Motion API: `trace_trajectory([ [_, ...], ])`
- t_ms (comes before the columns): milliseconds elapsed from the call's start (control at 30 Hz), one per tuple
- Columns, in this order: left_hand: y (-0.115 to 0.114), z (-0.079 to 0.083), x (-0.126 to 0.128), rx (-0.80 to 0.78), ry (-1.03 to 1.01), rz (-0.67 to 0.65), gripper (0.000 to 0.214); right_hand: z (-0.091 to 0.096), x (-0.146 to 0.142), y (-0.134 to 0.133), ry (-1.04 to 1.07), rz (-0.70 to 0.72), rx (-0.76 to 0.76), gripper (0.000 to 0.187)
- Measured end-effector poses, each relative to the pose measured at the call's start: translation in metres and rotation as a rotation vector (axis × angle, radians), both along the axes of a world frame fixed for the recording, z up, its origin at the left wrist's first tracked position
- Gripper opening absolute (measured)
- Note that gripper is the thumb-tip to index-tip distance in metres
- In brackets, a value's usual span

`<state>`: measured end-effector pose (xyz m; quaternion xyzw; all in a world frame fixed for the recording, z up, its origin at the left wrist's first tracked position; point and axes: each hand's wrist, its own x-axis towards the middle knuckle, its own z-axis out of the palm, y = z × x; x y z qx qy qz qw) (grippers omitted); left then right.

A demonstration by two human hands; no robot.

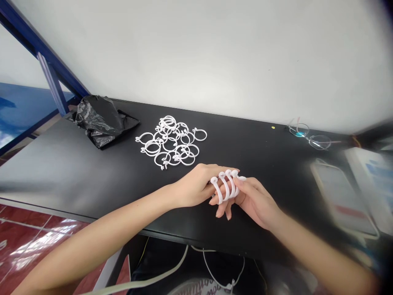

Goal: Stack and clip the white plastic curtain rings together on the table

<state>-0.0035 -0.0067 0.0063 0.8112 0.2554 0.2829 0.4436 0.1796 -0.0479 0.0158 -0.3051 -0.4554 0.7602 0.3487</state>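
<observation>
Several white curtain rings (227,188), each with a small round eyelet, sit in a row around fingers of my right hand (256,200). The right thumb presses on the rings at the right end of the row, while other fingertips of that hand stick out below. My left hand (196,185) reaches in from the left and closes on the same row, its fingers passing behind the rings and partly hidden. Beyond my hands, a loose pile of white rings (170,144) of the same kind lies on the black table (101,176).
A crumpled black plastic bag (100,119) lies at the back left, close to a blue metal frame (50,78). Eyeglasses (310,137) rest near the wall at the back right. On the right are a phone (344,200) and a blurred white box (373,176). A cable (156,278) hangs below the front edge.
</observation>
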Motion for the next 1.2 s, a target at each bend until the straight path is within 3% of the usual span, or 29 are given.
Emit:
trace_trajectory([
  [300, 0.0003, 0.0056, -0.0005, -0.116, -0.028, -0.026, 0.020, -0.0001, 0.0059, 0.0047, -0.022, 0.097, -0.107, 0.042],
  [533, 0.0006, 0.0063, 0.0004, -0.508, -0.116, -0.106, 0.042, -0.0043, 0.0067, 0.0052, -0.033, 0.111, -0.189, 0.038],
  [800, 0.0030, 0.0035, 0.0018, -0.703, -0.149, -0.136, 0.045, -0.0013, 0.0030, 0.0039, -0.088, 0.098, -0.157, 0.034],
  [1100, 0.0028, 0.0066, 0.0020, -0.684, -0.186, -0.168, 0.042, 0.0003, 0.0013, 0.0038, -0.116, 0.063, -0.174, 0.042],
  [1200, 0.0020, 0.0074, 0.0019, -0.674, -0.184, -0.177, 0.046, -0.0019, 0.0003, 0.0038, -0.130, 0.052, -0.167, 0.037],
])
